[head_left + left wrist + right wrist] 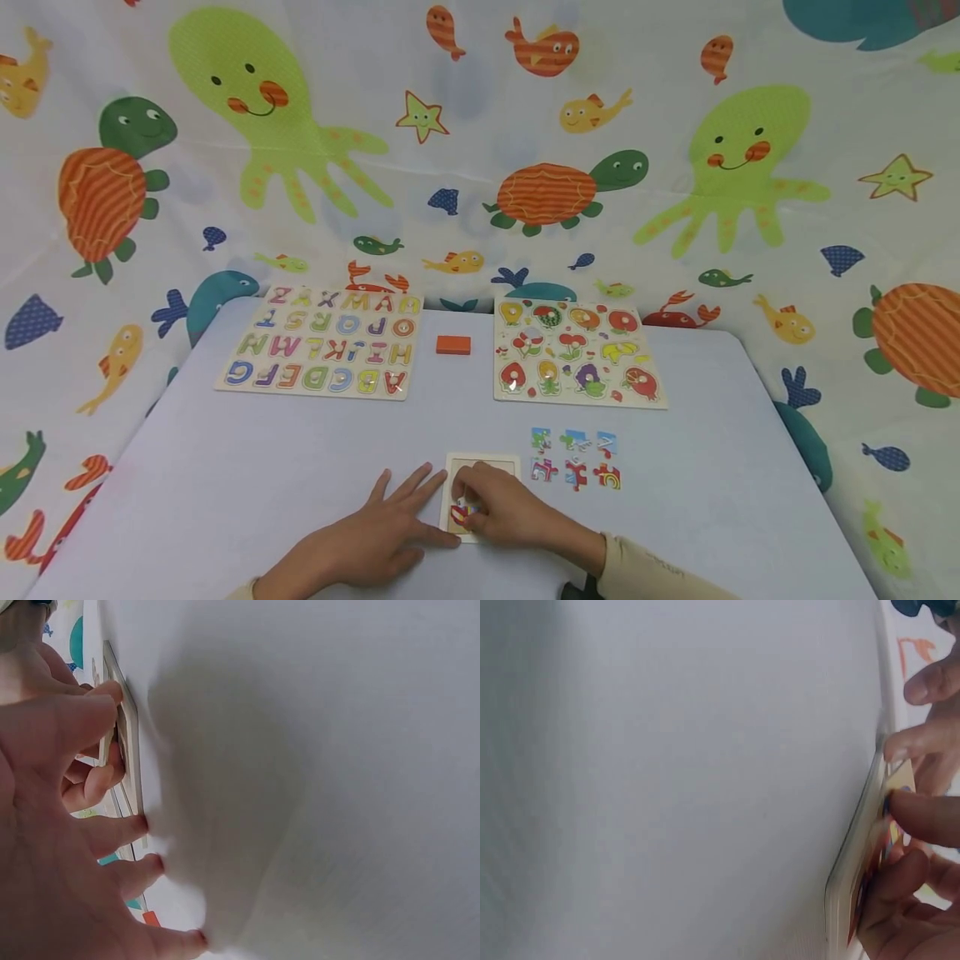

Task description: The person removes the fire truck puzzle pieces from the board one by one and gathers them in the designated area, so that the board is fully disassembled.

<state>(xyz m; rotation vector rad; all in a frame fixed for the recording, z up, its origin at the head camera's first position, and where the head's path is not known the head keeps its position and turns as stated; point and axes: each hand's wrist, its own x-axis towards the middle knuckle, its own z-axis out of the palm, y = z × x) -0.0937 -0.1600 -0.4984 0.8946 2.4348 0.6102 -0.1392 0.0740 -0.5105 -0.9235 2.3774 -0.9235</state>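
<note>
A small wooden puzzle tray [504, 459] with a pale raised rim lies near the front of the table. My right hand [510, 506] is over it, thumb and fingers bent together on a colourful jigsaw piece [458, 514] in the tray's lower left part. That hand covers much of the tray's inside. In the right wrist view, the thumb [930, 817] presses at the piece's edge. My left hand [378, 537] lies spread to the left, its thumb and index fingertip against the tray's border. In the left wrist view its other fingertips [154, 864] rest on the tabletop.
Several loose jigsaw pieces [575, 472] lie in two rows right of the tray. Farther back are an alphabet board [322, 350], a fruit board [577, 392] and an orange block [453, 345] between them. A sea-animal curtain [480, 100] hangs behind the white table [705, 467].
</note>
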